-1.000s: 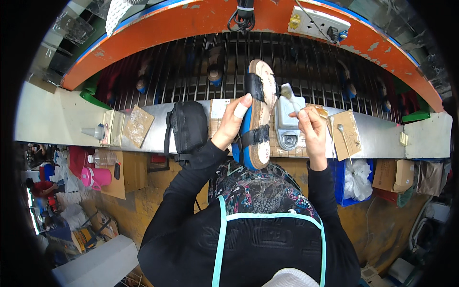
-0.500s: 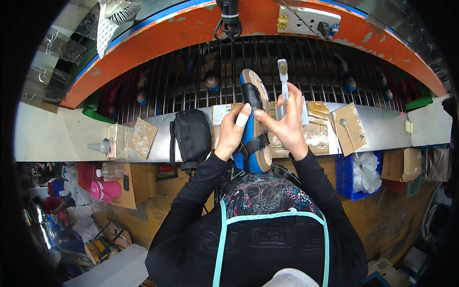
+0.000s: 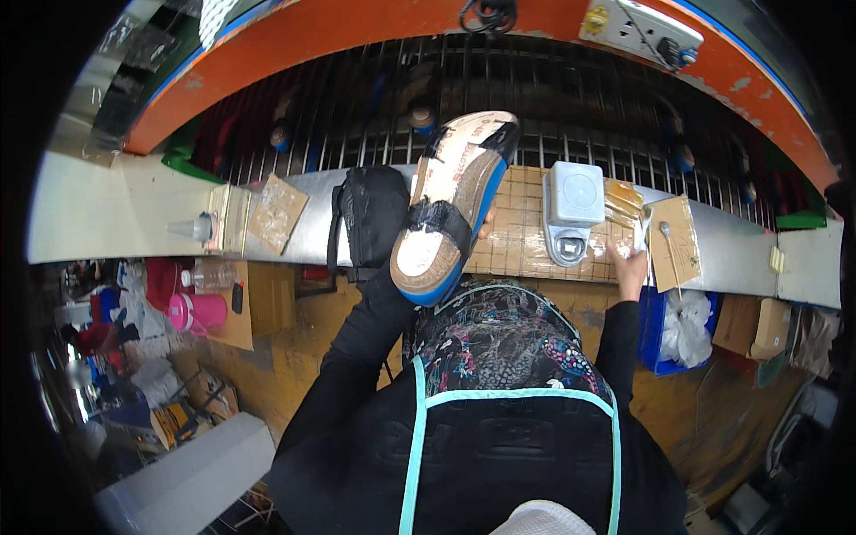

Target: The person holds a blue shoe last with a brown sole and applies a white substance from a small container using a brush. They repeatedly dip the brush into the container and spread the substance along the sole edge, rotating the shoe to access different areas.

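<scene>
A sandal on a blue last (image 3: pixel 455 192) is tilted with its underside up, showing a pale insole board, a cork-brown rim and black straps folded over. My left hand (image 3: pixel 487 223) grips it from behind; only some fingertips show past its right edge, the rest is hidden. At the bench's right, my right hand (image 3: pixel 629 267) is low over the cardboard, its fingers closed around the white handle of a brush (image 3: pixel 643 230). To that hand's left stands a white plastic container (image 3: pixel 575 194) with a small round opening in front.
A black pouch (image 3: pixel 373 218) rests on the metal bench left of the cardboard mat (image 3: pixel 513 223). Another brush (image 3: pixel 671 254) lies on a cardboard piece at right. Beyond is a metal-rod rack (image 3: pixel 357 116) with more lasted shoes. A blue crate (image 3: pixel 655 343) with plastic bags stands below.
My right hand has moved from beside the sandal down to the right with the brush. My left hand has turned the sandal so its underside shows. The view has shifted slightly.
</scene>
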Available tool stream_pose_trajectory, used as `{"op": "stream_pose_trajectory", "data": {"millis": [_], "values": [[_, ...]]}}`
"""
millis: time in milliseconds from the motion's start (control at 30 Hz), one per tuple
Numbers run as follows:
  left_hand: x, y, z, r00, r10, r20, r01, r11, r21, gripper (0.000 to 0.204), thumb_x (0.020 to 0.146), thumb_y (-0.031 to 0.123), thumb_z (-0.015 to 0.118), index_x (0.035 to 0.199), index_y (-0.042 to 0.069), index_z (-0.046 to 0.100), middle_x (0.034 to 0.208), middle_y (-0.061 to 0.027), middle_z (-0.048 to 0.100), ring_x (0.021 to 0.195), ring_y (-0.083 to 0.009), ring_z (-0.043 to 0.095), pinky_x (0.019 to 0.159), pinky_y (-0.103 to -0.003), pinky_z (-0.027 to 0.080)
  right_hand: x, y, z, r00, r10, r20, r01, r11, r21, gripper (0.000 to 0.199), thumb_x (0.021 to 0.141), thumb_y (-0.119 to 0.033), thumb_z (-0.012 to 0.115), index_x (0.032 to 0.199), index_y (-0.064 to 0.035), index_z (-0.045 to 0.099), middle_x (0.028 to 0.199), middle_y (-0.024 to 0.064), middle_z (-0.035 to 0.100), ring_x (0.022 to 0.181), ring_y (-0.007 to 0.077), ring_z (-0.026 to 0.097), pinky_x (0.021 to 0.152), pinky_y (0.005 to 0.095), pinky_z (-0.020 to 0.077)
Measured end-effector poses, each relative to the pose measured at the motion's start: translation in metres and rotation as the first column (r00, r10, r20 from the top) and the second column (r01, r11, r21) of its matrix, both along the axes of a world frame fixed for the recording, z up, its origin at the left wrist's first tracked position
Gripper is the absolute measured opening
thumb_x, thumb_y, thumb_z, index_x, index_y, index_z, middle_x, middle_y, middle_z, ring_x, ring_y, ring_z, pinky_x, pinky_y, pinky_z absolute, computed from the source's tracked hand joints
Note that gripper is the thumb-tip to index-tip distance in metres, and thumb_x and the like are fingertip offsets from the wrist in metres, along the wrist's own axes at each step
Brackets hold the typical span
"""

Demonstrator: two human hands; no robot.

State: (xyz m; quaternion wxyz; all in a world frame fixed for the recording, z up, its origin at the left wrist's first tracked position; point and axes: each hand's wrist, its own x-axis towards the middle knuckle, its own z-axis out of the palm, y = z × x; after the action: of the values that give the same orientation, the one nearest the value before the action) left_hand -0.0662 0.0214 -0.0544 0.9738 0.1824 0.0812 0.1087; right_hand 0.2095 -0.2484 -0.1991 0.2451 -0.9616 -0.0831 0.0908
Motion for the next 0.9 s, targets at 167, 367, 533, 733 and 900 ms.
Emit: {"op": "stream_pose_trajectory", "data": {"millis": [167,367,533,733,900], "values": [[0.007,-0.001,0.003,0.973,-0.089,0.212,0.137,0.964,-0.226,0.078,0.095,0.044,0.051,0.147,-0.003,0.017,0.099,-0.0174,0.051,0.084,-0.0231,0.053,0.075,-0.029,0.046,-0.023,-0.032,-0.049,0.975,0.145,0.167,-0.123,0.983,-0.136,0.065,0.063,-0.055,0.083,0.084,0.0008,0.055,0.084,0.0194,0.06,0.083,0.036,0.059,0.074,0.0458,0.0457],[0.053,-0.015,-0.031,0.585,-0.396,0.708,0.714,0.665,-0.218,0.081,0.095,0.049,0.049,0.148,-0.002,0.016,0.097,-0.0214,0.053,0.082,-0.0275,0.057,0.071,-0.033,0.048,0.002,-0.046,-0.022,0.99,0.03,0.137,-0.052,0.986,0.158,0.049,0.089,-0.043,0.066,0.083,0.0031,0.051,0.076,0.0148,0.055,0.072,0.0253,0.054,0.068,0.0399,0.044],[0.062,-0.04,-0.058,0.254,-0.485,0.836,0.908,0.418,-0.034,0.083,0.094,0.053,0.047,0.148,-0.002,0.015,0.096,-0.0246,0.055,0.08,-0.0312,0.061,0.068,-0.037,0.05,-0.003,-0.021,0.121,0.909,0.277,0.312,-0.417,0.637,0.649,0.037,0.104,-0.036,0.04,0.094,-0.0035,0.055,0.084,0.0036,0.051,0.078,0.012,0.048,0.074,0.0276,0.0391],[0.076,-0.091,-0.078,-0.109,-0.383,0.917,0.99,-0.126,0.065,0.099,0.088,0.068,0.042,0.15,0.002,0.003,0.102,-0.027,0.054,0.087,-0.0366,0.061,0.068,-0.042,0.05,-0.037,0.045,0.255,0.435,0.74,0.513,-0.9,0.334,0.282,0.018,0.075,-0.001,0.071,0.092,-0.0068,0.07,0.088,0.0052,0.062,0.084,0.0187,0.057,0.08,0.0317,0.0396],[0.081,-0.107,-0.089,-0.224,-0.35,0.909,0.96,-0.239,0.145,0.102,0.086,0.07,0.043,0.15,0.002,0.003,0.102,-0.0253,0.053,0.087,-0.0345,0.059,0.069,-0.041,0.05,-0.064,0.084,0.262,0.163,0.882,0.442,-0.987,0.153,0.058,0.021,0.073,-0.017,0.078,0.093,-0.0179,0.075,0.089,-0.003,0.06,0.076,0.0112,0.052,0.078,0.0302,0.029]]}}
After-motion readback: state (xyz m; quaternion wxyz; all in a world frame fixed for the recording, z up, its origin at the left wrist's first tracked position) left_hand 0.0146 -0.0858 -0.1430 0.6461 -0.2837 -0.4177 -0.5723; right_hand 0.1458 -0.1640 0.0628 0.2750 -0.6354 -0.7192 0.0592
